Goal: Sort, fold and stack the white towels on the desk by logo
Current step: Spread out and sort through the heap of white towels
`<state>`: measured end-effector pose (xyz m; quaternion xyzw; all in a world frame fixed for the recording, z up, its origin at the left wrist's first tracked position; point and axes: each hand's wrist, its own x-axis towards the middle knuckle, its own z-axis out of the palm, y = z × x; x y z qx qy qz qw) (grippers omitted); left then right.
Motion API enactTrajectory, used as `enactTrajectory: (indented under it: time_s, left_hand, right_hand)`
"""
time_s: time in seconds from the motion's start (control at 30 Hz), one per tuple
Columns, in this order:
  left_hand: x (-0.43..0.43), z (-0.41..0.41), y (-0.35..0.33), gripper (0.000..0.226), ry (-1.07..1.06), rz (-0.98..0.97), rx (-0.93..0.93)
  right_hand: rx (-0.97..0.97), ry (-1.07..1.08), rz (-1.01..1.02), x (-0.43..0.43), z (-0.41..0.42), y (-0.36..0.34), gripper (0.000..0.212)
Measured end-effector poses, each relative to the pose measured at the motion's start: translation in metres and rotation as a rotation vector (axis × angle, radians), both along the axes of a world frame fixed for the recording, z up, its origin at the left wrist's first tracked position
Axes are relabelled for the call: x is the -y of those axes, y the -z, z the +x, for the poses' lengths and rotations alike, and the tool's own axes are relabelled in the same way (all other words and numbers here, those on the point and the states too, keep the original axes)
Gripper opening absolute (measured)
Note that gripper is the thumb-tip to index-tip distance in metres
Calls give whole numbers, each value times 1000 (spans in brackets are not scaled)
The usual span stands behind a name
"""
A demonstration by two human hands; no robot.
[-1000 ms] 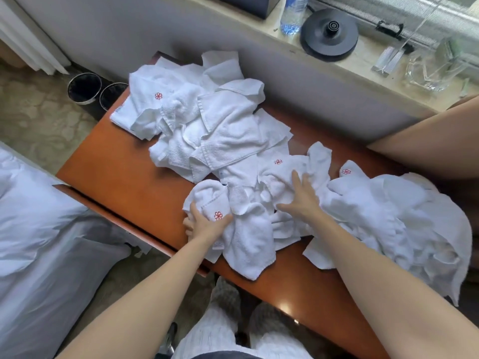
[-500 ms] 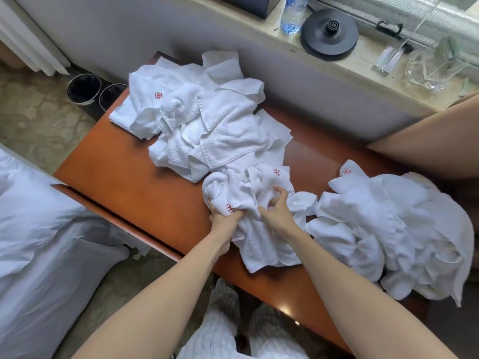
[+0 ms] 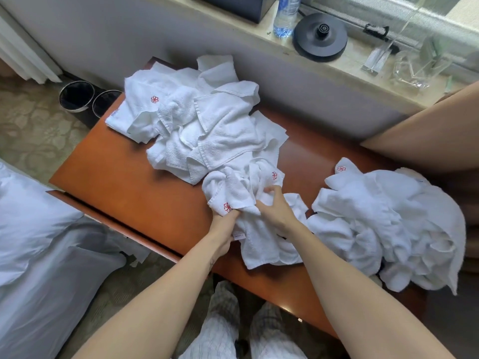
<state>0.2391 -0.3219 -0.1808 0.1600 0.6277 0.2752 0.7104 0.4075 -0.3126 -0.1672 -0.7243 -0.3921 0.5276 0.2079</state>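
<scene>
While I watch through head camera, I log: left hand (image 3: 223,225) grips bunched white towel (image 3: 233,190) under red flower logo (image 3: 227,207), its fingers hidden in cloth. Right hand (image 3: 276,212), fingers curled, grips same towel. Towel lies front-centre on tabletop (image 3: 134,182), touching far towel pile (image 3: 207,125). Second pile (image 3: 388,224) near, right end.

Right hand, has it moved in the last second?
Yes. Against the kettle base, the right hand has shifted left, toward the left hand, both gripping the middle towels.
</scene>
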Motion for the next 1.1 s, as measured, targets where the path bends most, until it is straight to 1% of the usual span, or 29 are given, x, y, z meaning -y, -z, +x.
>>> enactTrajectory:
  time_s: [0.07,0.13,0.2,0.3,0.4,0.5,0.6,0.63,0.73,0.83,0.93,1.0,1.1]
  left_hand:
    - [-2,3,-9,65,30,55,4]
    - [-4,6,-23,66,89,143,1]
    - [-9,12,-38,65,135,248,12]
    - [-22,25,-64,66,220,383,40]
    - [-32,40,-93,61,247,429,38]
    - [-34,63,-124,74,243,413,56]
    - [-28,94,-157,83,244,441,51]
    - [-25,107,-169,81,249,464,47]
    - [-15,151,-199,64,241,526,82]
    - [4,204,-225,58,287,595,105]
    - [26,259,-237,52,310,649,159]
    - [38,294,-240,58,331,669,176]
    - [55,335,-231,67,337,655,143]
  right_hand:
    - [-112,54,-42,7,3,-4,48]
    - [-166,107,-61,15,4,-10,48]
    - [-196,148,-71,20,4,-22,53]
    - [-261,233,-36,21,10,-40,65]
    - [-311,294,15,19,24,-72,71]
    - [-266,267,93,20,46,-111,77]
    - [-258,298,173,24,78,-137,66]
    - [-261,310,199,26,91,-145,63]
    - [-267,333,292,33,137,-169,61]
    - [-208,303,387,53,191,-195,57]
    - [-150,299,453,75,249,-215,53]
    - [-104,306,468,90,283,-222,55]
    - [-23,319,477,114,320,-223,69]
